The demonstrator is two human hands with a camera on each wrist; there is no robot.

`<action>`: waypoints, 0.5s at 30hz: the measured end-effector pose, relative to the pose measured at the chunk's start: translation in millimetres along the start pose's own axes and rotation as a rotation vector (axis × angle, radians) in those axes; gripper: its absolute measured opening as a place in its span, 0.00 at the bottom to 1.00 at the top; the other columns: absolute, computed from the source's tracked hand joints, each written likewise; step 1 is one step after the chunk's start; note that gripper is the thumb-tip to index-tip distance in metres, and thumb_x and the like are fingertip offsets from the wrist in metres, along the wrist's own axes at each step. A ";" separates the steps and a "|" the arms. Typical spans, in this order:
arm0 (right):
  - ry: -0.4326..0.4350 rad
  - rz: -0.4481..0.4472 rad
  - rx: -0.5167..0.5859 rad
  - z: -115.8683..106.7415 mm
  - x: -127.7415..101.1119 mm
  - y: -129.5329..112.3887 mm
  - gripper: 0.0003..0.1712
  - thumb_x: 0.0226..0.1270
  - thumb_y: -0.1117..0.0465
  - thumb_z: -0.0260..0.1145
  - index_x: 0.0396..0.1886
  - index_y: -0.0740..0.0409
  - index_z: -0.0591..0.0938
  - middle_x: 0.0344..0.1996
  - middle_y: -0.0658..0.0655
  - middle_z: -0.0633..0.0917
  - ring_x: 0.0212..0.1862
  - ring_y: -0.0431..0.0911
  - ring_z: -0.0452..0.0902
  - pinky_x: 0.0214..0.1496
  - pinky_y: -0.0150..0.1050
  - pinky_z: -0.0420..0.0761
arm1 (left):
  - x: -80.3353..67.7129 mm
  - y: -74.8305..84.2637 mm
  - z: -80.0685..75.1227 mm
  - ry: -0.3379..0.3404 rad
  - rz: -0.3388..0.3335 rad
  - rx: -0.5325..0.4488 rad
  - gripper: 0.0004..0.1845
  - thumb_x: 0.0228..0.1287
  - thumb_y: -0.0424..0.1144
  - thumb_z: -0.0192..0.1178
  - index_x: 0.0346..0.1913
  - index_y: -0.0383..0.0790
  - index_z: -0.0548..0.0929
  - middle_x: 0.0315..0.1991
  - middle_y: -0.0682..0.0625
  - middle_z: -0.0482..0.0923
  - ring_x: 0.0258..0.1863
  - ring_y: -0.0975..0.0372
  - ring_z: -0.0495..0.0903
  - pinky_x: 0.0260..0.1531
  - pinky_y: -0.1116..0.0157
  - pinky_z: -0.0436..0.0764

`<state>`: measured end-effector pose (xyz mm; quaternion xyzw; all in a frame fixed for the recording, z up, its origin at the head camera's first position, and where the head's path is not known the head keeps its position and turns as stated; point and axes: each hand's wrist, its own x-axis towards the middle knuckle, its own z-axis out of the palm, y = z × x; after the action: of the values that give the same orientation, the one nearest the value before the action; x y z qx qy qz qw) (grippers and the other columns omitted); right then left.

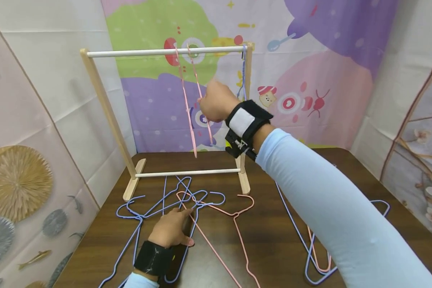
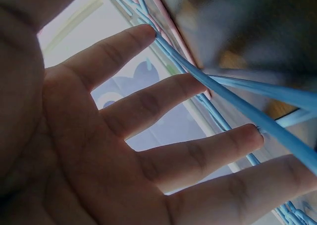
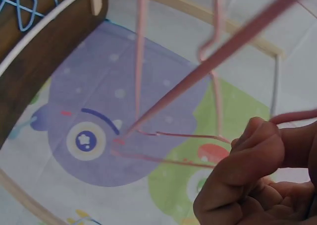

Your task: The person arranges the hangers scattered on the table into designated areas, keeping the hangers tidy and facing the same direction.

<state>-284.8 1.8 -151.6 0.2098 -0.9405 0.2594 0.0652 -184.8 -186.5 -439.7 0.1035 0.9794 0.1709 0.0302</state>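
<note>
My right hand (image 1: pixel 217 102) pinches a pink hanger (image 1: pixel 197 78) by its side. This hanger's top is at the white upper rod (image 1: pixel 129 52) of a wooden rack. Just left of it another pink hanger (image 1: pixel 185 96) hangs from the same rod. In the right wrist view, thumb and curled fingers of the right hand (image 3: pixel 252 175) close on the pink wire. My left hand (image 1: pixel 171 230) is low over the table, its fingers straight and spread in the left wrist view. Its fingertips meet a blue hanger (image 2: pixel 237 101) there.
Several blue hangers (image 1: pixel 138 228) lie tangled in front of the rack, beside a pink hanger (image 1: pixel 240 236). More blue and pink hangers (image 1: pixel 306 256) lie at the right, partly behind my right sleeve. A blue hanger (image 1: pixel 244 72) hangs at the rod's right end. A patterned cloth stands behind.
</note>
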 end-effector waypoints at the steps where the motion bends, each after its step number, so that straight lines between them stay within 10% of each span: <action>1: -0.014 0.005 0.005 3.0 0.2 0.8 0.27 0.79 0.60 0.54 0.13 0.55 0.70 0.09 0.48 0.67 0.11 0.39 0.61 0.17 0.31 0.66 | -0.1 0.4 0.0 0.001 0.000 0.001 0.52 0.30 0.47 0.88 0.67 0.40 0.79 0.61 0.30 0.76 0.52 0.31 0.78 0.49 0.35 0.80; 15: 0.003 0.019 -0.053 27.1 -1.2 -3.3 0.22 0.79 0.60 0.53 0.18 0.54 0.66 0.21 0.53 0.68 0.26 0.48 0.70 0.30 0.37 0.73 | 0.6 -0.4 1.9 0.013 0.011 -0.004 0.52 0.30 0.47 0.88 0.67 0.39 0.79 0.60 0.29 0.76 0.52 0.31 0.78 0.49 0.35 0.79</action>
<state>-282.7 -14.3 -173.6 0.1986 -0.9488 0.2353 0.0696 -185.3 -186.1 -441.5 0.1075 0.9787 0.1735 0.0230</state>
